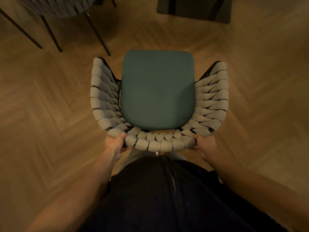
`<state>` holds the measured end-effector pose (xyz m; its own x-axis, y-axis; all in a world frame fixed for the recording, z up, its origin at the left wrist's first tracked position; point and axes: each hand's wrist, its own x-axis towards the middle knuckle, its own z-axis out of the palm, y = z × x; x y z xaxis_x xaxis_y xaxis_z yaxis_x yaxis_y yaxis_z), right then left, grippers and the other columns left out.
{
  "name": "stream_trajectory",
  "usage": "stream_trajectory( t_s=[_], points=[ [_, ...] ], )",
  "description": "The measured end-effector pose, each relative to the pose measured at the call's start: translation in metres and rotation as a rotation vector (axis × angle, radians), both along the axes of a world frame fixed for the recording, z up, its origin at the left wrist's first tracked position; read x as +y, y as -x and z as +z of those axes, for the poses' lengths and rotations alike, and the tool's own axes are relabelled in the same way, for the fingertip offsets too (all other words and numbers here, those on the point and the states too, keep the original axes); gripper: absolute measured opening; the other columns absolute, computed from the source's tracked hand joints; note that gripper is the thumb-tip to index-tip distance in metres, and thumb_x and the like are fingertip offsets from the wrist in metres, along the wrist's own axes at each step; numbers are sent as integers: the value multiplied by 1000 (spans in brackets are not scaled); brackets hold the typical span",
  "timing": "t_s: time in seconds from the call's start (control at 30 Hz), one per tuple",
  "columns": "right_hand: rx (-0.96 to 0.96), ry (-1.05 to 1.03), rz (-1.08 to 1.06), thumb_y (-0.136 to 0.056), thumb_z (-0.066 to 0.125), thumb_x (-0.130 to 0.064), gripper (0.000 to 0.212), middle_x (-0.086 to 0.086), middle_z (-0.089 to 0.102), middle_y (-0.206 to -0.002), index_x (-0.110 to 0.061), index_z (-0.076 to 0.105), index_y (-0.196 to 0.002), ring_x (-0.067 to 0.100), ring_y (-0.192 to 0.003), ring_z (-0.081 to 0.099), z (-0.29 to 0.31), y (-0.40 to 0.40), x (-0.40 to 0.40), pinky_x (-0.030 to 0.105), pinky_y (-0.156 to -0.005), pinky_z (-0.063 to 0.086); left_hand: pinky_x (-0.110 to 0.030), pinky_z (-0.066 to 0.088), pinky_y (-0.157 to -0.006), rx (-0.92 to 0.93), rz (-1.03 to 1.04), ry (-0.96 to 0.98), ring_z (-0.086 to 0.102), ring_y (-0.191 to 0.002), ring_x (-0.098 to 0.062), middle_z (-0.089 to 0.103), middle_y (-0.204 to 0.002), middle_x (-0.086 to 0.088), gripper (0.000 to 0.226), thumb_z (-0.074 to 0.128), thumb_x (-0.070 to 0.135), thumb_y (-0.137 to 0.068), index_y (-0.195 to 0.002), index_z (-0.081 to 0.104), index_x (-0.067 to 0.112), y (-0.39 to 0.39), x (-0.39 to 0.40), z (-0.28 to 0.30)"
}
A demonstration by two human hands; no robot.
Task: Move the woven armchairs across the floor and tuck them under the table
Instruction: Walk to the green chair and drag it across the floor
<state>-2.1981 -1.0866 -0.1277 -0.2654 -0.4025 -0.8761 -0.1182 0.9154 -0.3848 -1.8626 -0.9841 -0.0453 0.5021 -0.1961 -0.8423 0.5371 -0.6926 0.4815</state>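
Straight below me stands a woven armchair (103,101) with a beige braided back and arms and a green seat cushion (157,89). My left hand (115,144) grips the left end of its curved backrest, and my right hand (204,145) grips the right end. The chair's legs are hidden under the seat. A second woven armchair (55,7), darker in the shade, shows at the top left with thin black legs.
A dark table base (195,9) sits on the floor at the top right, ahead of the held chair. Herringbone wood floor (50,106) spreads on both sides. My dark clothing fills the bottom of the view.
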Motion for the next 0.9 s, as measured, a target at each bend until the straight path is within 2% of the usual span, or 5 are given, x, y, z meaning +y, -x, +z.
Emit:
stream_trajectory(
  t_s=[0.1, 0.23, 0.33, 0.53, 0.9],
  points=[
    [9, 16, 13, -39, 82, -46, 74, 4, 75, -105, -27, 68, -110, 30, -92, 73, 17, -30, -43, 52, -70, 63, -41, 61, -47, 3, 9, -3, 69, -81, -28, 66, -96, -12, 18, 69, 3, -90, -98, 58, 14, -23, -47, 4],
    [44, 81, 49, -66, 83, -32, 44, 6, 75, -101, -24, 69, -107, 29, -88, 73, 39, -67, -101, 54, -70, 63, -36, 59, -43, 24, 19, -10, 69, -82, -30, 64, -97, -14, 27, 69, 3, -91, -114, 55, 6, -48, -105, 8],
    [44, 91, 45, -76, 80, -26, 33, 9, 74, -103, -21, 69, -107, 31, -88, 73, 38, -83, -140, 54, -69, 63, -36, 59, -44, 20, 9, -13, 69, -79, -29, 64, -97, -13, 17, 68, 4, -92, -102, 57, 12, -64, -141, 4],
    [41, 51, 36, -44, 84, -52, 63, 4, 74, -103, -29, 66, -100, 31, -93, 72, -4, -105, -231, 52, -77, 62, -34, 58, -44, 22, 13, -16, 69, -86, -30, 64, -100, -11, 20, 71, 6, -90, -101, 56, 15, -101, -237, -6],
    [30, 31, 40, -56, 86, -42, 75, 14, 67, -114, -17, 57, -120, 36, -94, 70, -1, -155, -402, 52, -70, 63, -41, 62, -50, 6, 7, -57, 70, -85, -32, 65, -104, -14, 24, 72, 7, -89, -105, 56, 14, -149, -403, -3]
  ],
)
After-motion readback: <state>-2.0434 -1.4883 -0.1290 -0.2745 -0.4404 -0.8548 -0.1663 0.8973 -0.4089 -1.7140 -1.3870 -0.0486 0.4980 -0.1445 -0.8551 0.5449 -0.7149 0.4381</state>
